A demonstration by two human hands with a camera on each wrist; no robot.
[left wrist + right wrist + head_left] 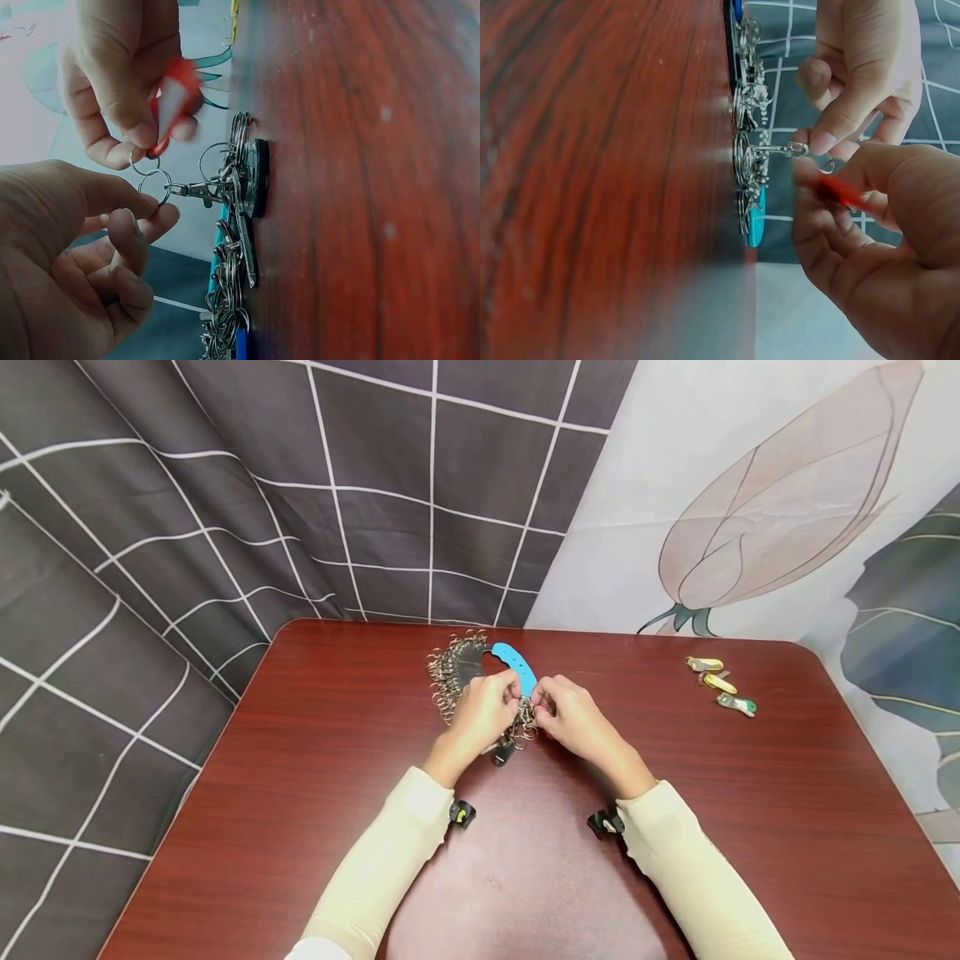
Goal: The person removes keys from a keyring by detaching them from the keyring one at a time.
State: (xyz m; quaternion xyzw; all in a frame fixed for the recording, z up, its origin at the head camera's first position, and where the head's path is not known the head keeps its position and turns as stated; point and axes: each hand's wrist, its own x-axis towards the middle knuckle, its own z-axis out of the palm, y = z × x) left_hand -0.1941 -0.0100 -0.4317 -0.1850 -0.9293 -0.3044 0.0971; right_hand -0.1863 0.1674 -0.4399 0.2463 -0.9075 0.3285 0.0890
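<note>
Right fingers (pixel 112 90) pinch the red key tag (pixel 172 101) over the table (pixel 360 187), long axis running rightward, its small ring (pixel 133 166) against or through (can't tell) the clasp's ring (pixel 166 179) pinched by the left fingers (pixel 109 193).

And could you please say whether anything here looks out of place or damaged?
Nothing stands out as spilled or damaged. Three small tools lie at differing angles toward the right of the table, apart from the metal rings, but that hardly looks odd. The red tag in the right hand blurs in the wrist views.
</note>
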